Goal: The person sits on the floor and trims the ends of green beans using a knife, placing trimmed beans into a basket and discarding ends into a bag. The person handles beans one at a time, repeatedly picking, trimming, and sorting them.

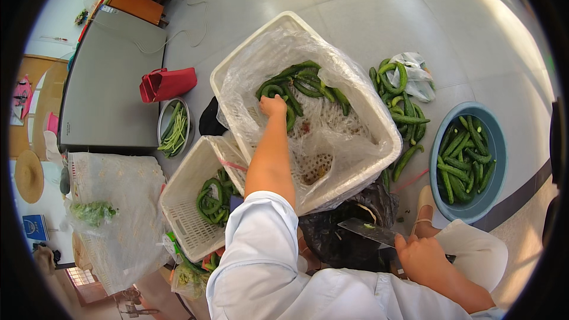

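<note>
My left hand (pixel 273 106) reaches into a large white plastic crate (pixel 391 142) lined with clear plastic film. Its fingers close on a curled green cucumber (pixel 272 89) at the left of a loose pile of long, curved cucumbers (pixel 309 84). In my right hand (pixel 418 255) is a cleaver (pixel 369 233), gripped by its dark handle. The blade points left, with a small pale green scrap on it, over a black plastic bag (pixel 329 240) between my feet.
A smaller white crate (pixel 182 218) with curled cucumbers stands left. On the right are a blue basin (pixel 500 164) of cucumbers and a heap of curved cucumbers (pixel 406 115) on the floor. A metal bowl (pixel 191 120) of green beans sits near a red bag (pixel 173 84).
</note>
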`<state>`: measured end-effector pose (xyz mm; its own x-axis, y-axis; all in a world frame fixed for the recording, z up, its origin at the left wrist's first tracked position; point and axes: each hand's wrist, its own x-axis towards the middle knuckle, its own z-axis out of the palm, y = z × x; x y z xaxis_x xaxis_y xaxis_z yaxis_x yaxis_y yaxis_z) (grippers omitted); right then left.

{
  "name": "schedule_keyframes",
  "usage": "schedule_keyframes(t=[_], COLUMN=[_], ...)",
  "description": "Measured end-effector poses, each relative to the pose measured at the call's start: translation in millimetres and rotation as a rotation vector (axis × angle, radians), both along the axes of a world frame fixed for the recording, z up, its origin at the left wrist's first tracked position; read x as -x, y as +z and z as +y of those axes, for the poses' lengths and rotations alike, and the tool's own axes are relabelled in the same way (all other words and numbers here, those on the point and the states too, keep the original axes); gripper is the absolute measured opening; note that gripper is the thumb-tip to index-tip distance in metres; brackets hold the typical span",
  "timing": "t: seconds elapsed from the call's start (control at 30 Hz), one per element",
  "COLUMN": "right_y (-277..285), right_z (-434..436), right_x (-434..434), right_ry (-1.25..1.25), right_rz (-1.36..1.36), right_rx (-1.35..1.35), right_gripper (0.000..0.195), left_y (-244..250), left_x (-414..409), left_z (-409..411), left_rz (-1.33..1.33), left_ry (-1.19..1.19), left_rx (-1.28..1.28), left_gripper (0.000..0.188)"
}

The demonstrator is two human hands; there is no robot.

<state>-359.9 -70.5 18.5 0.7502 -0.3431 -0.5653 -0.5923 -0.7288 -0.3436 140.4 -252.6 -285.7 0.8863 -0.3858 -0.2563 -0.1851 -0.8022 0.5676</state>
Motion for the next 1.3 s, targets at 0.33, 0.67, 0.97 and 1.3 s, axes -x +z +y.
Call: schedule_keyframes(t=[0.33, 0.67, 0.97, 1.3], right_y=[-30, 18, 23, 22], right_z=[-1, 14, 40, 116], right_x=[0, 3, 17, 26], right_ry=[-0.05, 0.057, -0.151, -0.212], right_rz=[-0.051, -0.078, -0.241, -0.447], right_rx=[0.122, 0.08, 0.158, 0.059], right_gripper=[0.035, 0.027, 0.018, 0.028], left_y=[-62, 135, 277, 251], left_x=[-64, 59, 180, 273], left_z=[-6, 68, 259, 401], left_rz=[0.213, 1.384, 0.799, 0.797], left_ry=[-0.019, -0.23, -0.456, -0.03], left_rx=[0.047, 0.713, 0.603, 0.961], left_gripper=[0.047, 0.03, 0.047, 0.035])
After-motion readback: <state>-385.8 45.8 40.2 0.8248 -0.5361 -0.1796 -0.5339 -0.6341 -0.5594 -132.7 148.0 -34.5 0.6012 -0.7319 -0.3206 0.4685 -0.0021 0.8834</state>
